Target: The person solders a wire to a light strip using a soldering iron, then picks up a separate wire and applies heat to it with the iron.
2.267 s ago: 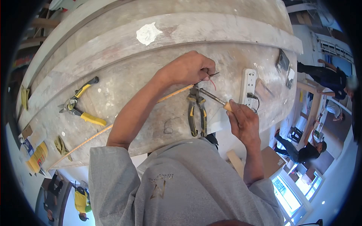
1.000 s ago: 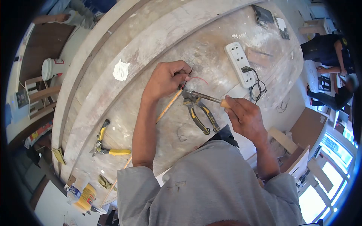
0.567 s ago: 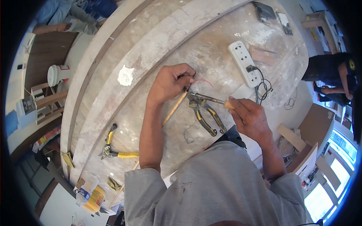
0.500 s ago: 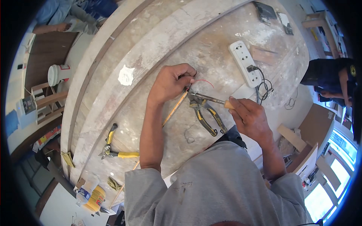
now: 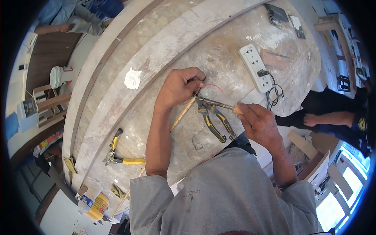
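Note:
My left hand (image 5: 179, 87) is closed in a pinch on a thin wire, and a red wire (image 5: 214, 85) curves out to the right of its fingertips. In my right hand (image 5: 258, 122) is a soldering iron (image 5: 217, 103), gripped by its wooden handle, its metal tip near the wire end below my left fingertips. Pliers (image 5: 216, 121) with black and yellow handles lie under the iron's shaft. A yellowish strip (image 5: 183, 114) runs from beside my left fingers down behind my left forearm.
A white power strip (image 5: 255, 68) with a black plug lies at the upper right. Yellow-handled cutters (image 5: 118, 152) rest at the left. Beyond the right edge stands a person in dark clothes (image 5: 333, 112). Another person's hand (image 5: 66, 27) shows at the top left.
The person in dark clothes at the right has moved nearer the table, an arm now stretched toward it. My hands and the iron have barely moved.

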`<action>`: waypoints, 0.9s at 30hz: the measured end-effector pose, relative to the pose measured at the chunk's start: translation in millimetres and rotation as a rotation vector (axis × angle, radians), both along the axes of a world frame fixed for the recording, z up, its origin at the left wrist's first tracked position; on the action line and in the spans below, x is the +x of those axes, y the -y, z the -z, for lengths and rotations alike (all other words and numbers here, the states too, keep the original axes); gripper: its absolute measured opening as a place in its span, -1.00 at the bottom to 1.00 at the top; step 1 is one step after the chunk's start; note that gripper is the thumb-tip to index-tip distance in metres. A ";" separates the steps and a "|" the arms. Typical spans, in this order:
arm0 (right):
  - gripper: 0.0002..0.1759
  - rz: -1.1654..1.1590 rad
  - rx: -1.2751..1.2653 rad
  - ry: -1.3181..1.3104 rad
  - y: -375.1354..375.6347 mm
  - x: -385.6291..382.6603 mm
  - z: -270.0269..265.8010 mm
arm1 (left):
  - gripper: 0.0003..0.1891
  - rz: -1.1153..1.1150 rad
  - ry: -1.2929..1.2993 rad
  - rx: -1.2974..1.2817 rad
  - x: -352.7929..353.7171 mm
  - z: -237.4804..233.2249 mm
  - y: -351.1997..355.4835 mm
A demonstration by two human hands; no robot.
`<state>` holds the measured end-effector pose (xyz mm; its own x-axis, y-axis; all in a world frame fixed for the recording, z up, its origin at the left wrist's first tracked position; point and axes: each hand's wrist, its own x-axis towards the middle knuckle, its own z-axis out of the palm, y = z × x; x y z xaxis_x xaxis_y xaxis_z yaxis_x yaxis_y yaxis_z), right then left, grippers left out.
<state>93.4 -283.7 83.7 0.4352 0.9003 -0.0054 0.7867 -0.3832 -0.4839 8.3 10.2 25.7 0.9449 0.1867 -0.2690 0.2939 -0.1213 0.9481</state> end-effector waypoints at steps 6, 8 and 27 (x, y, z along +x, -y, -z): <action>-0.52 0.006 0.008 0.008 -0.9 0.8 -1.3 | -0.90 -0.005 -0.002 -0.017 -0.2 1.0 0.1; -0.52 0.008 0.002 0.012 1.2 1.2 -0.9 | -0.91 -0.007 0.002 -0.010 -0.4 3.3 0.1; -0.52 -0.031 -0.033 0.000 -2.7 5.1 1.7 | -0.91 -0.010 0.044 0.032 0.2 6.3 0.8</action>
